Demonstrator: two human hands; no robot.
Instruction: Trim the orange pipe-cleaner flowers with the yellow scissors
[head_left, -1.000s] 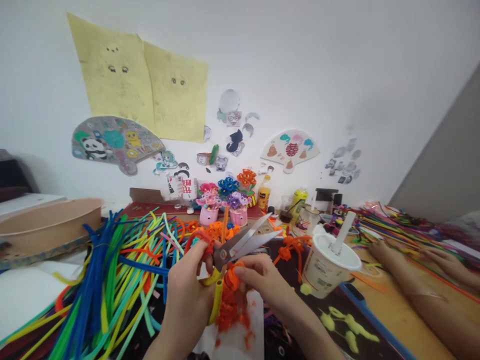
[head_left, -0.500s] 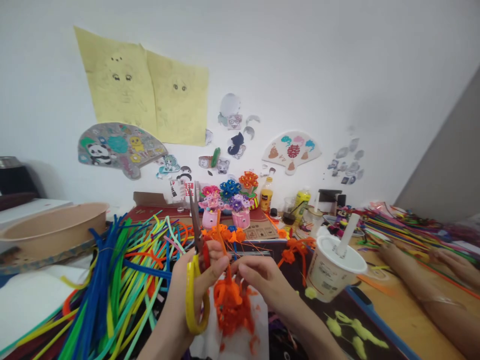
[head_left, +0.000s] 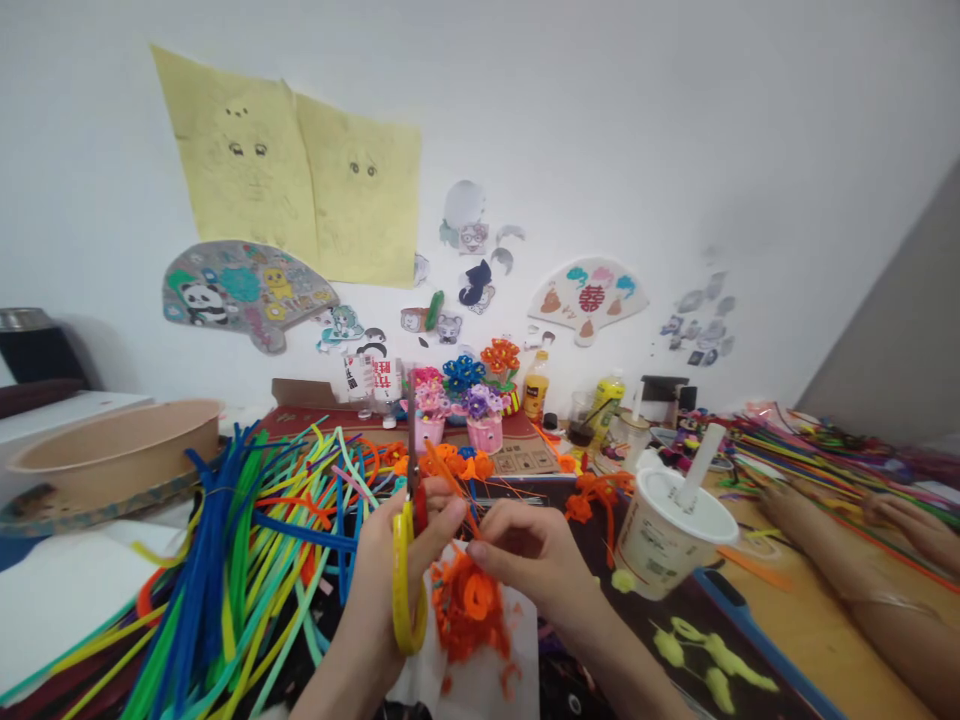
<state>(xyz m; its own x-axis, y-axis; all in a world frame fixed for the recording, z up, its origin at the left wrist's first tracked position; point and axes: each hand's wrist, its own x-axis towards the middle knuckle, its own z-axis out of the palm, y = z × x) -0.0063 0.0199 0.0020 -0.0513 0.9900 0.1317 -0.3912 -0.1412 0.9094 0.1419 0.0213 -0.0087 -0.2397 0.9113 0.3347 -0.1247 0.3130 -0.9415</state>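
Note:
My left hand [head_left: 409, 550] is closed round yellow-and-red scissors [head_left: 403, 590], their blades pointing up, and its fingertips also pinch an orange fuzzy stem [head_left: 450, 460]. Close beside it on the right, my right hand [head_left: 529, 550] has its fingers closed on the same orange piece, near a curled orange loop [head_left: 478, 598]. Below both hands, orange fluff scraps [head_left: 472, 640] lie on a white sheet [head_left: 525, 650]. My fingers partly hide the piece where they meet.
Bundled coloured stems [head_left: 210, 560] spread at left beside a beige basin [head_left: 120, 450]. A lidded cup [head_left: 667, 540] with a straw stands right, near yellow-green shapes [head_left: 712, 665]. Potted fuzzy flowers [head_left: 484, 410] stand behind. Another person's forearm [head_left: 832, 560] rests at far right.
The orange piece has turned, showing its curled loop from above, and its stem now leans left. My left hand and the scissors have moved slightly right; the scissor blades look more nearly closed.

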